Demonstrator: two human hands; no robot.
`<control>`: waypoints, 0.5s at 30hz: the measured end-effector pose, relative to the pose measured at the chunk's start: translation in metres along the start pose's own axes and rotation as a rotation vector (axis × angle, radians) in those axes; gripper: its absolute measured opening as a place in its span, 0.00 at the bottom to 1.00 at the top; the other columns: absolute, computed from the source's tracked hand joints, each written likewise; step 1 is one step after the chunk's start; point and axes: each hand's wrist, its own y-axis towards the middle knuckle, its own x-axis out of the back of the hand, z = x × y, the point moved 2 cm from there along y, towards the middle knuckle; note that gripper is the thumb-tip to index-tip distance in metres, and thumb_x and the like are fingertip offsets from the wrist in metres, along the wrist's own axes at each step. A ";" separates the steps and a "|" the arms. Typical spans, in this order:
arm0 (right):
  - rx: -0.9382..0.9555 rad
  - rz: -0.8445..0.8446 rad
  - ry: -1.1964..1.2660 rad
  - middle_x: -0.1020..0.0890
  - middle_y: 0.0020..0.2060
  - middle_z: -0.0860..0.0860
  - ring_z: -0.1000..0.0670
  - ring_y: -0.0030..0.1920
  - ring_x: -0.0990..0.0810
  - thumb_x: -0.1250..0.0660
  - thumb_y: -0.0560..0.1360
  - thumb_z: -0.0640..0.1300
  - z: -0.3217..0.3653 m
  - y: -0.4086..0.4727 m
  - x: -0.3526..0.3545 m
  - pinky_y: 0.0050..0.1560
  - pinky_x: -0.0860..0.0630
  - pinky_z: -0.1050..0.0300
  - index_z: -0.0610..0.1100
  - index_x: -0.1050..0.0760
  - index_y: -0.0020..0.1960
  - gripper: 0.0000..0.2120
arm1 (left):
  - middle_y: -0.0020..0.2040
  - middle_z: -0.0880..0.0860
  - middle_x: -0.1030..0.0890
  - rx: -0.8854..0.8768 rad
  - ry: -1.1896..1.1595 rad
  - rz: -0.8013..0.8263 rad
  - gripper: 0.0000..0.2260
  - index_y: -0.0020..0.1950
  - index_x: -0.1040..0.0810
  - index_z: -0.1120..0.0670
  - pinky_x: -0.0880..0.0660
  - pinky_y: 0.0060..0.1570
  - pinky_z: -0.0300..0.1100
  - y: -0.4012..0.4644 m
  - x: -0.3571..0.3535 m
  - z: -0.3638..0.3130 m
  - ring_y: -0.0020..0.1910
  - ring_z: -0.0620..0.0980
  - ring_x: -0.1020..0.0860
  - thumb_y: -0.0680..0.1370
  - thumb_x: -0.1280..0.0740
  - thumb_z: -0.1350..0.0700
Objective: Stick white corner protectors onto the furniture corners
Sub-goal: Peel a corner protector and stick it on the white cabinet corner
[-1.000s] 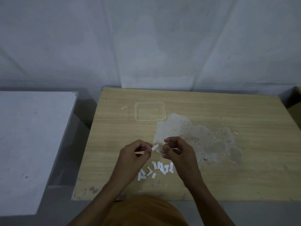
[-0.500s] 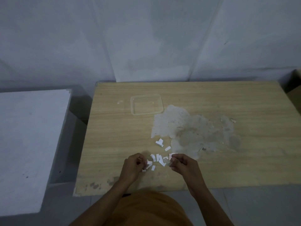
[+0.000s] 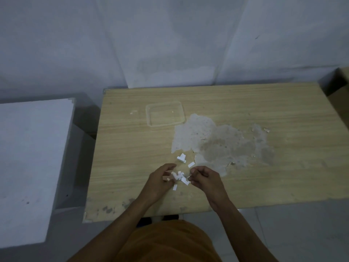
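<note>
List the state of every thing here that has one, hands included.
Left hand: fingers curled, at the pile of white pieces; grip unclear.
Right hand: fingers curled beside the pile; grip unclear.
Pile of white pieces: loose on the table, between the hands.
White corner piece: lying apart from the pile, untouched.
Clear tray: flat on the table, looks empty.
Table: top layer peeled away in a patch.

Both hands (image 3: 184,179) have dropped to the white pieces (image 3: 180,176).

both hands (image 3: 160,181) (image 3: 204,179) low, fingers curled
</note>
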 end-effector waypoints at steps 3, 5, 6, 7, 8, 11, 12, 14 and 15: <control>-0.058 0.095 -0.012 0.16 0.35 0.46 0.49 0.40 0.16 0.29 0.74 0.39 0.000 0.000 -0.018 0.41 0.21 0.62 0.39 0.19 0.44 0.03 | 0.56 0.41 0.19 -0.031 -0.114 0.014 0.17 0.59 0.23 0.41 0.22 0.51 0.36 -0.025 0.013 -0.002 0.52 0.41 0.20 0.75 0.29 0.59; -0.114 0.183 -0.030 0.16 0.37 0.45 0.49 0.41 0.16 0.29 0.74 0.40 -0.002 0.000 -0.036 0.41 0.21 0.62 0.39 0.19 0.45 0.04 | 0.52 0.43 0.17 -0.038 -0.190 -0.058 0.14 0.56 0.21 0.42 0.22 0.50 0.36 -0.040 0.025 0.001 0.50 0.42 0.19 0.76 0.30 0.59; -0.147 0.229 -0.033 0.16 0.38 0.44 0.49 0.41 0.17 0.29 0.74 0.40 -0.003 -0.001 -0.046 0.41 0.21 0.62 0.39 0.19 0.45 0.04 | 0.50 0.44 0.17 -0.039 -0.214 -0.103 0.12 0.54 0.20 0.43 0.22 0.50 0.35 -0.047 0.032 0.004 0.49 0.42 0.19 0.76 0.30 0.60; -0.182 0.267 -0.029 0.16 0.38 0.43 0.49 0.41 0.16 0.29 0.74 0.40 -0.005 -0.002 -0.057 0.41 0.21 0.63 0.39 0.19 0.45 0.04 | 0.49 0.45 0.16 -0.034 -0.235 -0.145 0.12 0.52 0.19 0.44 0.22 0.49 0.35 -0.054 0.039 0.007 0.48 0.42 0.18 0.76 0.30 0.61; -0.217 0.296 -0.023 0.16 0.39 0.43 0.49 0.41 0.16 0.29 0.74 0.40 -0.007 -0.003 -0.069 0.41 0.21 0.63 0.39 0.20 0.46 0.04 | 0.48 0.46 0.16 -0.022 -0.253 -0.183 0.11 0.50 0.18 0.44 0.22 0.49 0.36 -0.061 0.047 0.011 0.47 0.42 0.18 0.75 0.30 0.61; -0.306 0.364 -0.011 0.16 0.37 0.45 0.51 0.39 0.16 0.29 0.73 0.41 -0.016 -0.008 -0.106 0.39 0.21 0.64 0.38 0.20 0.46 0.06 | 0.46 0.45 0.16 0.024 -0.293 -0.279 0.11 0.47 0.18 0.45 0.22 0.47 0.36 -0.082 0.067 0.027 0.45 0.44 0.18 0.74 0.29 0.62; -0.331 0.385 -0.005 0.16 0.37 0.45 0.52 0.38 0.16 0.29 0.73 0.41 -0.019 -0.010 -0.118 0.39 0.21 0.65 0.38 0.20 0.45 0.06 | 0.45 0.45 0.16 0.031 -0.304 -0.306 0.10 0.47 0.18 0.45 0.23 0.46 0.35 -0.090 0.074 0.034 0.44 0.44 0.19 0.74 0.29 0.62; -0.370 0.417 0.005 0.16 0.36 0.45 0.52 0.37 0.16 0.29 0.72 0.41 -0.027 -0.016 -0.141 0.38 0.21 0.65 0.39 0.20 0.44 0.05 | 0.44 0.46 0.16 0.042 -0.327 -0.357 0.11 0.45 0.18 0.44 0.22 0.45 0.36 -0.105 0.089 0.046 0.44 0.44 0.19 0.74 0.29 0.62; -0.379 0.429 0.002 0.16 0.36 0.45 0.53 0.36 0.17 0.29 0.72 0.41 -0.031 -0.020 -0.153 0.38 0.21 0.64 0.39 0.20 0.44 0.05 | 0.44 0.46 0.16 0.049 -0.343 -0.377 0.12 0.45 0.18 0.44 0.22 0.45 0.37 -0.113 0.097 0.053 0.44 0.44 0.19 0.75 0.29 0.63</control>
